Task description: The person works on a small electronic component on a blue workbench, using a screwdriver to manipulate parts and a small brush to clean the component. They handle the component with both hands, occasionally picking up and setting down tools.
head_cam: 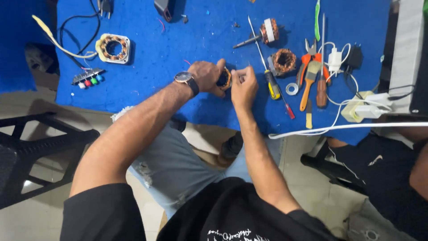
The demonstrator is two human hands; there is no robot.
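Left hand (206, 76) wraps the small coil (225, 79) above the blue bench (178, 49); right hand (244, 85) pinches closed at the coil's right side, fingertips touching it; screwdriver (272, 87) lies just right.

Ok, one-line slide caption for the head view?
Left hand and right hand grip a small copper-wound coil over a blue mat, screwdrivers alongside.

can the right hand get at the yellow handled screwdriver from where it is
Probably yes. The right hand is at the small copper-wound coil that the left hand holds, and the yellow-handled screwdriver lies just beside it on the blue mat, nothing between.
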